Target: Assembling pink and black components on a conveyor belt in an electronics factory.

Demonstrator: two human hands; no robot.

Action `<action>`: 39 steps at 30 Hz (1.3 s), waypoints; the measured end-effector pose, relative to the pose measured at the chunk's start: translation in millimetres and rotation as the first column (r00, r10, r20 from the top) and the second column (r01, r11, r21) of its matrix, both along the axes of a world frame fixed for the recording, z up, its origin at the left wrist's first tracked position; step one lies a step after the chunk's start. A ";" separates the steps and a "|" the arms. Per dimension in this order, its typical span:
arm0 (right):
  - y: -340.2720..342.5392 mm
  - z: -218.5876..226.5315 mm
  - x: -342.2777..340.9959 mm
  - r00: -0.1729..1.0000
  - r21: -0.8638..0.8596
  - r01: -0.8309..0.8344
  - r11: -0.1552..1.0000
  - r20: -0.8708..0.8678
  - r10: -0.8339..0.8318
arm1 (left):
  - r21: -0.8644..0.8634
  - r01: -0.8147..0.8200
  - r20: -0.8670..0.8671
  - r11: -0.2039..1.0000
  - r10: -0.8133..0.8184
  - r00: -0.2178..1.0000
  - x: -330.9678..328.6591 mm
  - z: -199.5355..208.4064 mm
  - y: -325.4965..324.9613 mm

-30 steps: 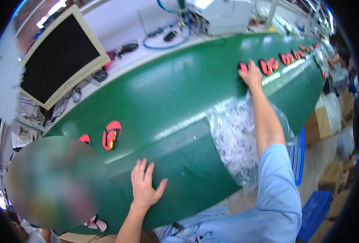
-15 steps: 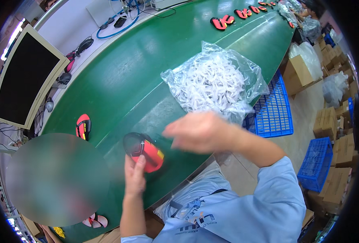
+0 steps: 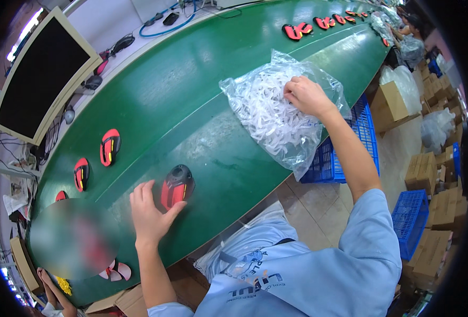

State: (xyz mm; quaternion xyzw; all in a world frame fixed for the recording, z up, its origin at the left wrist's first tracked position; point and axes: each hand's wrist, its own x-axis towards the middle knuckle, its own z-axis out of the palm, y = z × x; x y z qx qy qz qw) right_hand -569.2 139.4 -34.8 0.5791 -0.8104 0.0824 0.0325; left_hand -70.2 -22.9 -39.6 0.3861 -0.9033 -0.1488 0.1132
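Green belt (image 3: pixel 202 105): long conveyor surface, curving across the view.
Left hand (image 3: pixel 150 211): open, flat on belt, thumb touching red-and-black mouse shell (image 3: pixel 176 186).
Right hand (image 3: pixel 306 95): fingers curled inside clear plastic bag (image 3: pixel 276 113) of small white parts; grip contents cannot be told.
Bag: at belt's near edge, partly overhanging blue crate (image 3: pixel 329 158).
Other shells (image 3: pixel 109 146): farther left on belt.

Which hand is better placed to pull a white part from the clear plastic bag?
Right. The right hand is already on the clear plastic bag of white parts, fingers curled into it. The left hand rests at the red-and-black mouse shell, well away.
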 end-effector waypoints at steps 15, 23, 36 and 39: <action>5.8 25.3 -18.3 0.994 -0.203 -0.101 0.974 0.021 0.108 | -0.107 0.139 -0.217 0.984 -0.160 0.963 -7.3 -25.5 18.3; -45.1 37.0 197.5 0.677 -0.491 -0.470 0.733 0.333 0.657 | -0.091 0.071 -0.252 0.993 -0.092 0.963 -9.7 -37.2 46.0; -60.3 -24.7 252.3 0.569 -0.419 -0.389 0.821 0.591 0.572 | -0.178 0.086 -0.261 0.980 -0.131 0.956 -16.6 -46.3 47.8; -57.5 -27.3 258.3 0.600 -0.469 -0.321 0.823 0.572 0.559 | -0.218 0.090 -0.239 0.972 -0.142 0.961 -17.5 -47.0 47.8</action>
